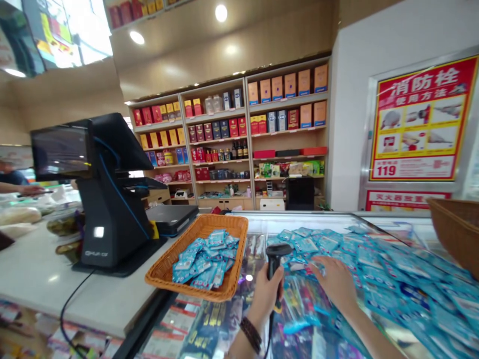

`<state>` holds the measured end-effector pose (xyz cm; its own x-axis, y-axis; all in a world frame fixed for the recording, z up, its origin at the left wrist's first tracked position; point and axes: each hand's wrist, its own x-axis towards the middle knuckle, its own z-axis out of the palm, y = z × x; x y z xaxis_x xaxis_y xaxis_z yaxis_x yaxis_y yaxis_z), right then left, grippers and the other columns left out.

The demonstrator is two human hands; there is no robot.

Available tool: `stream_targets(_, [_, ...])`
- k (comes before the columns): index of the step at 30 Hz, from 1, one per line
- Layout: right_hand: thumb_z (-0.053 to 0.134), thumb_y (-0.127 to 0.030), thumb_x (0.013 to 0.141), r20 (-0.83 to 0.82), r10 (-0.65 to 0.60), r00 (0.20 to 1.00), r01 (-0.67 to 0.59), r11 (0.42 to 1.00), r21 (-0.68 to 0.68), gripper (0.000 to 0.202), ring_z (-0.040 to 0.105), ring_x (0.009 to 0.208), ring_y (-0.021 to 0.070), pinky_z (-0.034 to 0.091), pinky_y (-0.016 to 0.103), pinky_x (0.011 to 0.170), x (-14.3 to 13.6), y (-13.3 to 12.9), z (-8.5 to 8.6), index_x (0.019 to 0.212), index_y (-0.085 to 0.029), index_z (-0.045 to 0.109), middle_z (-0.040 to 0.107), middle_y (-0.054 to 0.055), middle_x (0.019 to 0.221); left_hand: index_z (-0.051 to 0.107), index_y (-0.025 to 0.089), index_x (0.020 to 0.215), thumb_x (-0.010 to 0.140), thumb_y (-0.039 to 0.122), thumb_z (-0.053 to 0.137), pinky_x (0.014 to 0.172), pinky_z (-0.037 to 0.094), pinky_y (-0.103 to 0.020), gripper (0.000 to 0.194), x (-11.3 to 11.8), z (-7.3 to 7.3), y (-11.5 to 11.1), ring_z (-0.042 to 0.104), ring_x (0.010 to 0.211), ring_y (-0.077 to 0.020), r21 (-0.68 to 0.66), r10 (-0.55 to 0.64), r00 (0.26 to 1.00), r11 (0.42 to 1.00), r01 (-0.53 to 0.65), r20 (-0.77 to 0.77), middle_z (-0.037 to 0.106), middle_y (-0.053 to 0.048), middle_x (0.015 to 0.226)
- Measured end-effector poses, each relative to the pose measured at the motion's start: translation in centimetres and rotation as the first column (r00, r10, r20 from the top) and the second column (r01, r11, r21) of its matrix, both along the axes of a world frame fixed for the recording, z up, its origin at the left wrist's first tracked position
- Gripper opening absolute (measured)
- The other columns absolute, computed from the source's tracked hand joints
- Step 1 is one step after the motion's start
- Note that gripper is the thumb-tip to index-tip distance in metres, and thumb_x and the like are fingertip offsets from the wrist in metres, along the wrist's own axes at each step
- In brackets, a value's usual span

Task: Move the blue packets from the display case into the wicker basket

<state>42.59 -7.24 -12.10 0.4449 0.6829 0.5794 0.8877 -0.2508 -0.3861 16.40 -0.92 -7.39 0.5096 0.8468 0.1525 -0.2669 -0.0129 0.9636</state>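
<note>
Gripping the scanner [276, 259], left fingers [270, 279] wrap its handle.

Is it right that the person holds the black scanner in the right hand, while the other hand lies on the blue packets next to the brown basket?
Not quite. The head view shows the black scanner in the left hand, fingers wrapped round its handle. It is the right hand that lies flat on the blue packets. The brown basket beside them is as you said.
</note>
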Motion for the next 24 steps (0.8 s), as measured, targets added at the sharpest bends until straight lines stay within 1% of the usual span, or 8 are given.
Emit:
stream_targets(3, [0.069,-0.057,0.104,-0.015,-0.114,0.993,0.114,0.993,0.028,0.050,0.076,0.160,0.0541,0.058,0.076,0.136,1.2,0.3,-0.3,0.136,-0.026,0.092,0.093,0.024,0.152,0.062,0.027,0.087,0.065,0.108,0.101,0.046,0.034,-0.024,0.092,-0.2,-0.3,-0.3,0.045,0.044,-0.0079,-0.044,0.015,1.000,0.999,-0.015,0.011,0.059,0.007,0.064])
stream_targets(6, [0.076,-0.058,0.098,-0.055,-0.164,0.985,0.163,0.986,-0.030,0.058,0.074,0.163,0.0594,0.053,0.084,0.138,2.1,0.7,-0.6,0.142,-0.022,0.089,0.092,0.029,0.150,0.060,0.028,0.088,0.066,0.107,0.101,0.046,0.034,-0.025,0.091,-0.3,-0.3,-0.5,0.047,0.045,-0.0090,-0.062,0.013,1.000,0.998,-0.012,0.015,0.059,0.008,0.064])
stream_targets(11, [0.079,-0.060,0.088,-0.153,-0.090,0.984,0.104,0.991,0.083,0.060,0.090,0.132,0.0538,0.069,0.070,0.120,3.0,0.8,-0.3,0.136,-0.026,0.090,0.098,0.021,0.126,0.060,0.029,0.089,0.071,0.103,0.101,0.047,0.033,-0.026,0.086,-0.3,-0.6,-0.7,0.048,0.045,-0.0099,-0.039,0.005,1.000,0.999,-0.005,0.007,0.058,0.008,0.063])
stream_targets(15, [0.079,-0.066,0.080,-0.350,-0.030,0.936,0.091,0.983,0.160,0.047,0.093,0.104,0.0486,0.076,0.064,0.104,3.4,0.1,0.8,0.110,-0.031,0.089,0.098,0.017,0.108,0.061,0.029,0.090,0.072,0.105,0.098,0.047,0.032,-0.027,0.086,-0.1,-1.1,-0.6,0.047,0.045,-0.0104,-0.018,-0.005,1.000,1.000,0.005,-0.007,0.056,0.009,0.061])
stream_targets(17, [0.077,-0.070,0.077,-0.480,-0.004,0.877,0.106,0.977,0.186,0.041,0.093,0.092,0.0475,0.078,0.065,0.101,3.3,-0.2,1.4,0.096,-0.033,0.083,0.095,0.016,0.095,0.061,0.029,0.090,0.072,0.108,0.096,0.046,0.032,-0.028,0.088,0.0,-1.3,-0.5,0.047,0.044,-0.0103,-0.007,0.010,1.000,1.000,-0.010,-0.007,0.056,0.008,0.060])
stream_targets(19, [0.080,-0.077,0.075,-0.626,0.054,0.778,0.150,0.951,0.269,0.046,0.093,0.085,0.0474,0.080,0.068,0.097,2.8,-0.4,1.8,0.091,-0.034,0.077,0.092,0.014,0.090,0.062,0.029,0.090,0.072,0.110,0.094,0.046,0.032,-0.028,0.090,0.1,-1.5,-0.5,0.047,0.043,-0.0102,0.002,0.025,1.000,1.000,-0.025,-0.005,0.057,0.008,0.060])
stream_targets(21, [0.088,-0.084,0.069,-0.731,0.185,0.656,0.201,0.891,0.406,0.058,0.095,0.088,0.0472,0.083,0.068,0.096,2.0,-0.4,1.9,0.095,-0.034,0.074,0.091,0.012,0.094,0.062,0.029,0.090,0.072,0.111,0.094,0.046,0.032,-0.028,0.090,0.2,-1.7,-0.5,0.047,0.043,-0.0102,0.006,0.026,1.000,1.000,-0.026,-0.001,0.057,0.008,0.060])
stream_targets(24, [0.100,-0.086,0.060,-0.772,0.371,0.516,0.244,0.801,0.547,0.071,0.097,0.105,0.0471,0.084,0.067,0.103,0.4,-0.3,1.6,0.098,-0.035,0.068,0.090,0.008,0.098,0.063,0.028,0.091,0.073,0.111,0.095,0.046,0.032,-0.028,0.090,0.3,-2.0,-0.5,0.047,0.043,-0.0101,0.011,0.006,1.000,1.000,-0.006,0.008,0.056,0.009,0.060])
